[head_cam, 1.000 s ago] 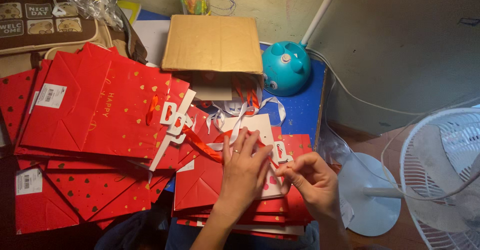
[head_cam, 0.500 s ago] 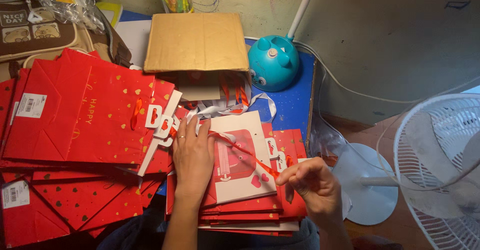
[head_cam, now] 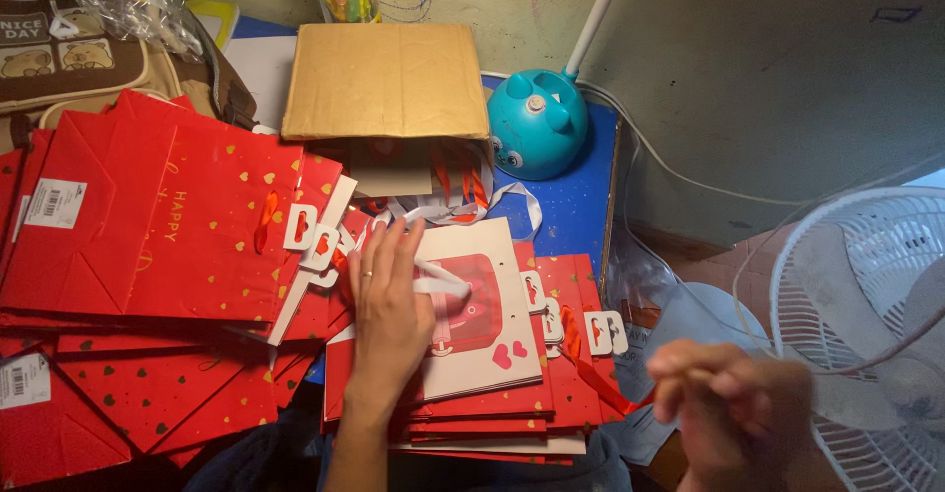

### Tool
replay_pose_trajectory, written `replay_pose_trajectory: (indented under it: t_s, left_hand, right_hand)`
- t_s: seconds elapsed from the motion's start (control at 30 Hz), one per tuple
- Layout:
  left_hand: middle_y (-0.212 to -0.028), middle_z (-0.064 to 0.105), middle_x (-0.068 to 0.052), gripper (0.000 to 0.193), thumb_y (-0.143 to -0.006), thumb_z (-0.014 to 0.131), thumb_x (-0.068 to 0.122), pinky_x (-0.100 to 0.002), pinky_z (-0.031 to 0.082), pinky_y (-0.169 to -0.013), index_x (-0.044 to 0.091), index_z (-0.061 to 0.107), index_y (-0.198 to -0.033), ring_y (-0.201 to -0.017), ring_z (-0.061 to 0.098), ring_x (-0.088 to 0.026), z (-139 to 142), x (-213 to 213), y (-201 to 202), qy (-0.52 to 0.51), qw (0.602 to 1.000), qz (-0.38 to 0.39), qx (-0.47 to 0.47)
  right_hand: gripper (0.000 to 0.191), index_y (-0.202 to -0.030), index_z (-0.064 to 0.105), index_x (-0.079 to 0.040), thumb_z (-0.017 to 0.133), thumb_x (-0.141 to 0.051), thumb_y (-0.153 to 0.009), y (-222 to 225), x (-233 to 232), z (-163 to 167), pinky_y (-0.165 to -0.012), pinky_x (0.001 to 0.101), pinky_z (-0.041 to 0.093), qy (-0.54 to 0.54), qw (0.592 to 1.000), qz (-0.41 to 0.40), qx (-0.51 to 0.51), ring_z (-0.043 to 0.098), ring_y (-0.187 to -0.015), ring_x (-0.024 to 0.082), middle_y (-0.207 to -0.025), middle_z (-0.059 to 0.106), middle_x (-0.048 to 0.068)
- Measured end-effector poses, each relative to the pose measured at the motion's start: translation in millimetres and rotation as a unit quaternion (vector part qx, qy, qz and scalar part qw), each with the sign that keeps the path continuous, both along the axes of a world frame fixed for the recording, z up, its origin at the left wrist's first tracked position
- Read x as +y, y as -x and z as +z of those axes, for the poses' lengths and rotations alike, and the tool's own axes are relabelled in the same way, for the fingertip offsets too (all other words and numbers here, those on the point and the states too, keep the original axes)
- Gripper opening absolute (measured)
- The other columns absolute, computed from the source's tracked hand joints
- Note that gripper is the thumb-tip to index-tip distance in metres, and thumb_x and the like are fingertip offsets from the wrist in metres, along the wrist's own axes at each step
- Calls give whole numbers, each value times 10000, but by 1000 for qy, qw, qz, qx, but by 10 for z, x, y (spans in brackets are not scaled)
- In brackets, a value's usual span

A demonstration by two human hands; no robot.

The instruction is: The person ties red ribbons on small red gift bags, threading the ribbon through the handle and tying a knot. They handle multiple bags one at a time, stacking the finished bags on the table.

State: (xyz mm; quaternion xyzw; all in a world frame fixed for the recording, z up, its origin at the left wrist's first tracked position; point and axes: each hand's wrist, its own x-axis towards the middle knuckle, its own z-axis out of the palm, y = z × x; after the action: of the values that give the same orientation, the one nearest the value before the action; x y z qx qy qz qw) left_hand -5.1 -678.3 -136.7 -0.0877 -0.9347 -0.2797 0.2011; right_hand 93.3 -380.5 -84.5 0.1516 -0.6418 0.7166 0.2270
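We see red gift bags (head_cam: 167,216) with gold hearts; white bag (head_cam: 482,305), red window, pink hearts; blue bench (head_cam: 571,216); teal lamp base (head_cam: 536,138); brown cardboard box (head_cam: 386,81).

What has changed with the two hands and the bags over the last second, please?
The left hand slid left and now lies flat on the white bag. The right hand left the stack and drew out rightward, pulling a red ribbon taut. The red bag piles, cardboard box and fan stayed put.
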Motion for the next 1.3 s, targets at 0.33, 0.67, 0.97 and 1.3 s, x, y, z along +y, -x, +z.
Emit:
replay_pose_trajectory:
  t_s: [0.33, 0.67, 0.97, 1.3]
  left_hand:
    - [-1051, 625, -59, 226, -820, 696, 127, -479, 357, -1019, 150, 683, -1044, -1136, 552, -256, 15, 617, -322, -47, 994, -33, -90]
    - [-1350, 501, -193, 868, -711, 787, 544, -628, 224, -1104, 13, 526, -1347, -1318, 408, -378, 19, 710, -283, -2, 1000, 4, -28]
    - [-1282, 558, -159, 725, -764, 789, 327, -525, 293, -1100, 32, 510, -1366, -1233, 483, -332, -10, 790, -394, -128, 985, -44, -110]
    - [-1210, 617, -148, 516, -901, 700, 179, -393, 490, -1009, 27, 524, -1361, -1170, 624, -272, 44, 547, -507, -341, 902, -107, -242]
  right_hand:
    - [133, -1044, 747, -10, 709, -61, -926, 587, -610, -537, -597, 233, 616, -203, 933, -38, -293, 733, -707, 68, -837, 802, 57]
    - [137, -1089, 682, -19, 592, -72, -1001, 628, -609, -790, -611, 215, 523, -100, 947, -64, -298, 630, -675, 48, -991, 810, 32]
    - [107, -1049, 675, -26, 670, -26, -942, 601, -659, -575, -844, 248, 580, -153, 964, -60, -209, 715, -939, 106, -1037, 756, 61]
    - [126, -1016, 623, -79, 714, -44, -936, 491, -742, -181, -1174, 443, 441, -266, 957, -104, -45, 677, -1066, 205, -1053, 736, 40]
